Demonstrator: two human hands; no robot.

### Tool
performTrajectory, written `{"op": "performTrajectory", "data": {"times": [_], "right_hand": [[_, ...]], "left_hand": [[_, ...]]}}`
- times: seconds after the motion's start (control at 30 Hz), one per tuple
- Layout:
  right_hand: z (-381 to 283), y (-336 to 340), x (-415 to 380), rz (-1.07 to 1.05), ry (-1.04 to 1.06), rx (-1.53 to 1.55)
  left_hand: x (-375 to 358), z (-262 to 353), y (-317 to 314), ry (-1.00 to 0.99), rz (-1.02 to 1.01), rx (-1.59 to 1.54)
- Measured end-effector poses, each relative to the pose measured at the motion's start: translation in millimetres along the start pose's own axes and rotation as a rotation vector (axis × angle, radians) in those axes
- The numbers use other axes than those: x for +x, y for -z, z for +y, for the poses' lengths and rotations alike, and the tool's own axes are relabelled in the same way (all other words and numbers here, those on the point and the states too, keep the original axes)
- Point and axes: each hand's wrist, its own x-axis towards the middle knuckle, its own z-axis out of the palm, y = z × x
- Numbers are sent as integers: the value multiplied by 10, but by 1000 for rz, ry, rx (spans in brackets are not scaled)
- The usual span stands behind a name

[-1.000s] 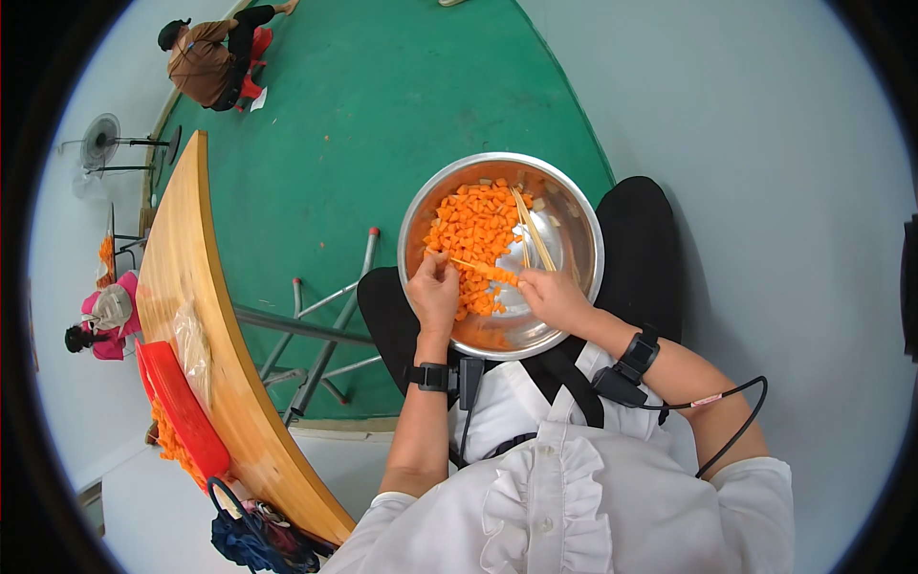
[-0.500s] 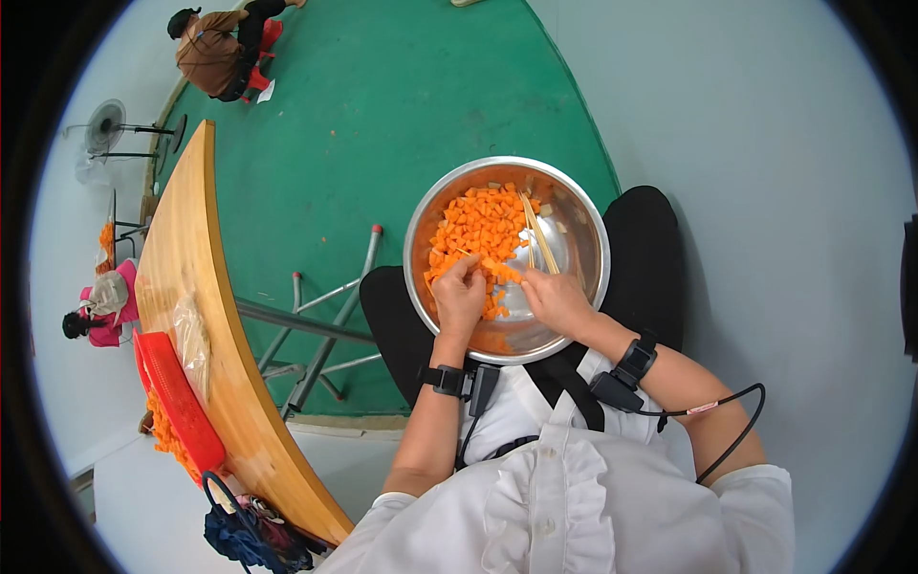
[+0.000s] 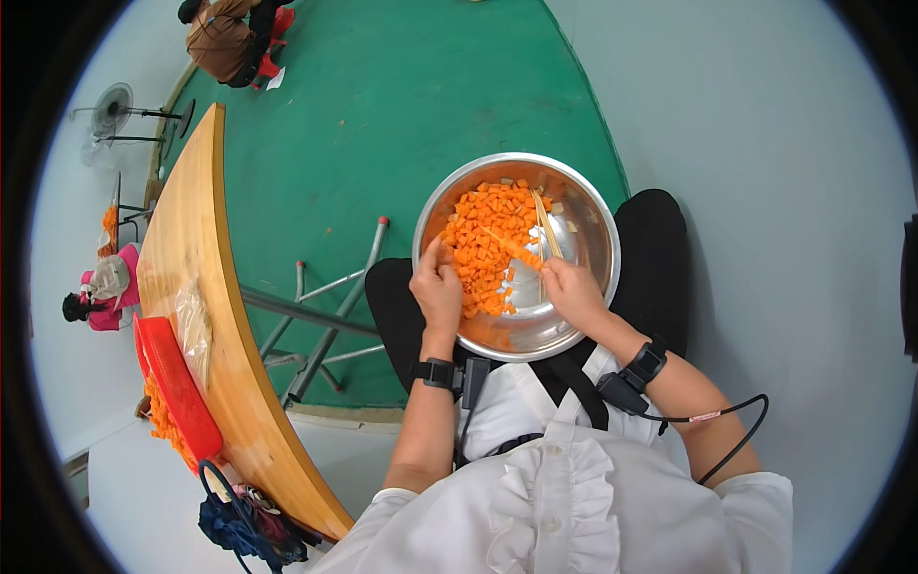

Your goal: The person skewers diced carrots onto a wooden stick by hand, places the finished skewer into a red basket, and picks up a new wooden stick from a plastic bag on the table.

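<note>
A steel bowl [image 3: 612, 251] rests on my lap, its left part filled with orange carrot cubes [image 3: 483, 225]. In my right hand [image 3: 574, 292], over the bowl's right side, is the end of a skewer threaded with carrot pieces [image 3: 516, 251], its bare tip pointing up and left. More bare wooden skewers [image 3: 545, 218] lean inside the bowl beside that hand. My left hand [image 3: 437, 287] is at the bowl's left rim with fingers bent; whether something small is between its fingertips cannot be made out.
A wooden table [image 3: 191, 230] on the left holds a red basket [image 3: 179, 387], a plastic bag of skewers [image 3: 193, 330] and carrot pieces. Metal folding legs [image 3: 330, 330] stand near my knee. Two people [image 3: 222, 43] sit farther off. A fan [image 3: 113, 110] stands at the far left.
My left hand has moved away from the carrot skewer to the bowl's left rim. The skewer in my right hand now shows more fully. The view has shifted slightly.
</note>
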Motion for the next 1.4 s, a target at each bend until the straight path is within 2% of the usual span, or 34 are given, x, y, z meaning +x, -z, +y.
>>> {"op": "performTrajectory", "data": {"times": [0.03,0.07,0.17,0.2,0.3,0.4,0.6,0.7,0.8,0.9,1.0,1.1,1.4], "right_hand": [[12,13,11,28,-37,91],[15,27,12,31,-70,123],[-44,68,46,43,-120,195],[-36,66,41,46,-113,199],[-36,88,29,18,-121,193],[-43,75,32,11,-97,195],[-102,107,0,-117,-7,109],[-82,81,-5,-122,46,75],[-49,58,-17,-127,82,46],[-50,33,-25,-127,112,30],[-73,43,-21,-134,118,-4],[-75,46,-22,-132,122,-25],[-81,42,-27,-129,133,-70]], "left_hand": [[41,-12,29,-25,42,60],[60,4,38,-151,18,155],[91,-19,16,-151,-174,299],[84,-8,4,-209,-219,360],[52,-87,-105,-269,-198,488],[56,-126,-115,-255,-176,439],[75,-115,-72,210,-53,-43],[71,-60,-62,88,-8,83],[44,-118,-132,78,63,85],[36,-72,-140,195,32,14],[37,25,-122,393,-23,-201],[26,-61,-170,423,-6,-334],[22,-55,-189,456,-10,-441]]}}
